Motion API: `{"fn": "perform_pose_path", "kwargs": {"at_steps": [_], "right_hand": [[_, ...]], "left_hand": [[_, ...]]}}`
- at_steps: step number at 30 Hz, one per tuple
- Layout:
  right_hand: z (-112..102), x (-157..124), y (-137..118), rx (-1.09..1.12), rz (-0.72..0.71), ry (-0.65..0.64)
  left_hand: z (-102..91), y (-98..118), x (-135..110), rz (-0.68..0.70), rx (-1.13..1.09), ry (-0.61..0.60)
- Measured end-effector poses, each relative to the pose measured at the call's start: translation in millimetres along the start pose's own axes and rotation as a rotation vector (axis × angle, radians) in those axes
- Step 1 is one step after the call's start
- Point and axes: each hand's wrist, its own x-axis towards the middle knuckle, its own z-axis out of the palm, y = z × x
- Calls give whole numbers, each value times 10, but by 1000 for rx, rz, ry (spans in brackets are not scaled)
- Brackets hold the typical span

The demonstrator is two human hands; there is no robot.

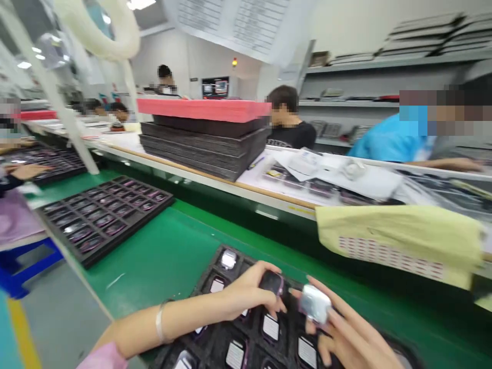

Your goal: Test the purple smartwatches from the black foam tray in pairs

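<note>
My left hand reaches over a black foam tray and grips a dark, rounded-square smartwatch body between thumb and fingers. Held in the fingers of my right hand is another smartwatch body, its shiny silver face turned toward me. Both hands are above the tray, close together. Several similar pieces sit in the tray's compartments, among them one with a white label just below my left hand. Part of the tray is hidden by my forearm and hands.
On the green bench, a second filled tray lies to the left. A raised shelf ahead carries stacked black foam trays under a pink sheet. Yellow paper hangs over its edge. Co-workers sit beyond and at far left.
</note>
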Motion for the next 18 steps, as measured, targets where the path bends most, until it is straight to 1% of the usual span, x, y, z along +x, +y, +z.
{"fn": "perform_pose_path", "kwargs": {"at_steps": [2, 4, 6, 9, 13, 18], "right_hand": [[74, -48, -10, 61, -8, -36], [123, -69, -8, 53, 0, -93], [134, -90, -2, 28, 19, -118], [109, -118, 10, 55, 16, -145], [74, -128, 38, 149, 23, -249], [80, -141, 63, 169, 57, -272]], "left_hand": [[32, -25, -45, 113, 219, 32], [68, -32, -84, 252, 429, 94], [99, -27, -119, 325, 570, 129], [126, -28, -161, 318, 657, 119], [135, -54, -214, 314, 692, 93], [167, -49, -305, 320, 710, 46]]}}
